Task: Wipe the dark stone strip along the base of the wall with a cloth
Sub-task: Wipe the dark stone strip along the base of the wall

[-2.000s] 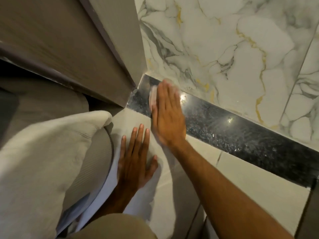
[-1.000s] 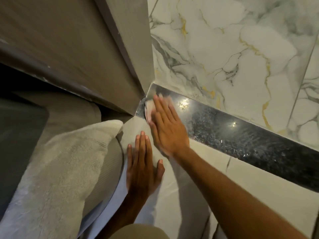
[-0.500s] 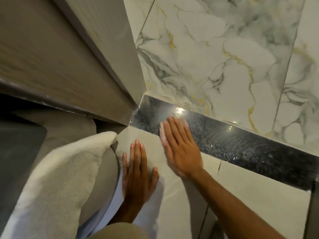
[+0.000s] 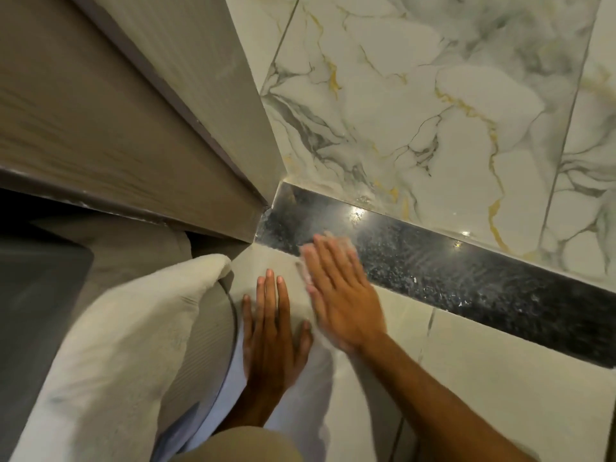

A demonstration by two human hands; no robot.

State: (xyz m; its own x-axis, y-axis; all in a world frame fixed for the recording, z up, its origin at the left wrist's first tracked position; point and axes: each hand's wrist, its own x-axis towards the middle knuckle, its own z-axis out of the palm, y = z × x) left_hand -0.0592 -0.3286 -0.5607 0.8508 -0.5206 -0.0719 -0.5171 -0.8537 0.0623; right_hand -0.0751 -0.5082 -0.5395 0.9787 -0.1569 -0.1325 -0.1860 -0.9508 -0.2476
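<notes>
Black speckled stone strip (image 4: 466, 278); white marble wall (image 4: 433, 111) veined grey and gold; cream floor tiles (image 4: 500, 378); white towel (image 4: 116, 345).

The far wall (image 4: 433, 105) is white marble with grey and gold lines. A brown wooden panel (image 4: 100, 105) stands on the left. The floor (image 4: 483, 378) has pale tiles. Small lights shine back.

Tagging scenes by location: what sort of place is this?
Probably a bedroom or hotel room, at floor level beside a bed. Cues: glossy white marble-look wall tiles with grey and gold veins, a polished dark speckled stone skirting strip along pale floor tiles, and a white pillow at left.
</notes>
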